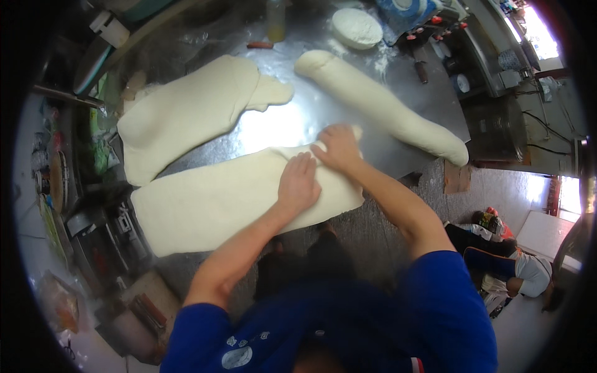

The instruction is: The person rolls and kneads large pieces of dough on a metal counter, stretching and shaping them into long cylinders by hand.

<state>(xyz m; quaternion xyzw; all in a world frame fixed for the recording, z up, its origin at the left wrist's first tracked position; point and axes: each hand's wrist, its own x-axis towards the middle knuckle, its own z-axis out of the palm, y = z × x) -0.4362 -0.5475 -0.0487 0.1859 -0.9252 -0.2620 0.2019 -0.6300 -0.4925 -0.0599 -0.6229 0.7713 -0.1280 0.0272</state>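
A long flat slab of pale dough (205,205) lies along the near edge of the metal table. My left hand (299,182) rests on it, fingers extended together, right of its middle. My right hand (338,147) is at the slab's upper right edge, where the dough is folded; its fingers are bent over the edge, and what lies under them is hidden. Beyond to the left lies a second thick slab of dough (186,112) with a ragged flap at its right end. A long rolled log of dough (382,105) runs diagonally at the right.
A bowl of white flour (357,29) stands at the back, with flour spilled beside it. Near it are a bottle of yellowish liquid (276,28), a small brown stick-like object (260,45) and a dark-handled tool (421,70). Another person (531,275) is low at the far right, away from the table.
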